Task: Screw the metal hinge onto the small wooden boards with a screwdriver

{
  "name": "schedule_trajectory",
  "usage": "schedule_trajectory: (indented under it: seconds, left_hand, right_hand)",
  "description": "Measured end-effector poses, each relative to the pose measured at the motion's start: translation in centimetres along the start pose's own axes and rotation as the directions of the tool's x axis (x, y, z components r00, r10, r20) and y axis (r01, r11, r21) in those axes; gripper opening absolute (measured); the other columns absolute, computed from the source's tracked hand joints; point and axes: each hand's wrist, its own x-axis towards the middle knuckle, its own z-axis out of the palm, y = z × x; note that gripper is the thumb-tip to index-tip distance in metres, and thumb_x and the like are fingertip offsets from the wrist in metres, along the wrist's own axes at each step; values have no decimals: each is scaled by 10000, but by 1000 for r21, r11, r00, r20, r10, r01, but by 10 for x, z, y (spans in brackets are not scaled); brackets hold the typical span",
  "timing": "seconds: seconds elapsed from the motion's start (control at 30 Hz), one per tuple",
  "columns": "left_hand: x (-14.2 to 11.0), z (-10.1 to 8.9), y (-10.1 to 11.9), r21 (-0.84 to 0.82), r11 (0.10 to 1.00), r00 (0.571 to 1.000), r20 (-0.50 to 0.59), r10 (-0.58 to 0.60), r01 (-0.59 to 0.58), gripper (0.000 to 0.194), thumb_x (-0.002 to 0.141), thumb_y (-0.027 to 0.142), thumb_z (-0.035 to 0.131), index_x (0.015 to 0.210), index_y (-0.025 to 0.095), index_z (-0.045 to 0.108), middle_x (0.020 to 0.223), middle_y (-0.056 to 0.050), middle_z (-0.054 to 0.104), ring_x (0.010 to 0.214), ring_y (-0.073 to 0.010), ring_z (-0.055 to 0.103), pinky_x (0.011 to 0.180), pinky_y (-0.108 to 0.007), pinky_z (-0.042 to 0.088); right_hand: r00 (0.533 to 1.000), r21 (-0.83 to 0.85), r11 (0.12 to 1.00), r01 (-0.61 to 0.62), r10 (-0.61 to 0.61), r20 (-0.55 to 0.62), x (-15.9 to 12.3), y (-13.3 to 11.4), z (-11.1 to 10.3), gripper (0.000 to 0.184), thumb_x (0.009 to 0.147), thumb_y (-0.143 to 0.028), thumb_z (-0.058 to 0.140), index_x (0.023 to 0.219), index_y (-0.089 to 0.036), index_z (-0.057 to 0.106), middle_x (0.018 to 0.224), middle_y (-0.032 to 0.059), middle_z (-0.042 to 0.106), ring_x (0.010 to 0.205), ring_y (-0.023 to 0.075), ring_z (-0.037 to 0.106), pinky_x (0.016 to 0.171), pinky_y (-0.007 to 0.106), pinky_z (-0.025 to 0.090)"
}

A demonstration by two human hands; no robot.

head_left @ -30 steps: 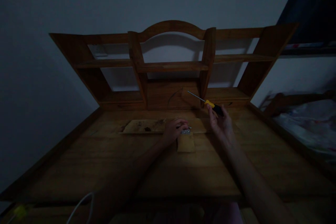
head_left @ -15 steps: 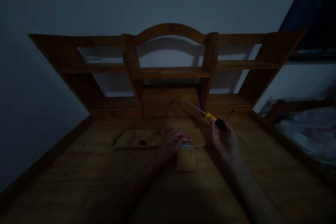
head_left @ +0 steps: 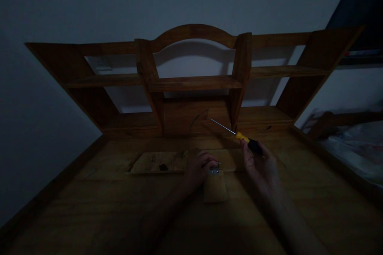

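Observation:
My left hand is closed, its fingertips curled on a small metal hinge with visible screw heads. A thin shiny bit of metal sticks out past the fingertips; I cannot tell whether it is a screw or part of the hinge. The hinge lies at the far end of a short wooden block, where it meets a long wooden board with dark stains and a hole. Raised to the right, my right hand grips a screwdriver by its yellow and black handle. Its shaft points up and left, apart from the hinge.
The wooden desk top carries a shelf unit at the back, against the wall. A small thin object lies on the left. Beyond the right edge is a pale, crumpled plastic-like covering. The room is dim.
The camera view has tilted and come closer, so the desk's front edge and a white cable have left the picture. Both hands keep nearly the same pose, with the screwdriver still raised.

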Motion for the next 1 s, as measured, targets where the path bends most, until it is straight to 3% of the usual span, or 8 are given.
schedule_trajectory:
  seconds: [0.37,0.5,0.73,1.0]
  left_hand:
    - [0,-2,3,-35,998,988,-152,37,-43,100,864,265,637,879,222,727,940,-18,696,909,-164,650,833,-296,530]
    - [2,0,-7,-103,995,990,-139,0,-15,121,855,278,648,931,198,698,984,-36,716,876,-167,686,793,-296,559]
    - [1,-2,-8,145,974,981,-68,184,-172,199,941,237,505,1027,212,683,1062,-43,717,1007,-179,661,933,-333,513]
    - [1,3,-4,262,927,963,46,264,-267,287,983,215,405,1129,211,652,1170,-47,685,1097,-174,621,1011,-335,466]
  right_hand:
    - [1000,-11,1000,28,-28,-6,4,-2,-2,301,945,-189,500,1171,-4,576,960,175,720,880,189,726,753,210,614]
    - [999,9,999,35,-35,8,7,-4,-3,281,931,-182,512,1151,-25,589,953,158,722,868,184,727,749,210,614]
    - [997,-12,997,70,-70,35,14,-4,-8,209,912,-176,510,1067,-82,615,912,118,726,852,174,725,734,217,618]
    - [993,9,996,88,-89,78,19,-3,-11,174,907,-165,499,1007,-77,611,906,137,730,841,179,728,747,228,614]
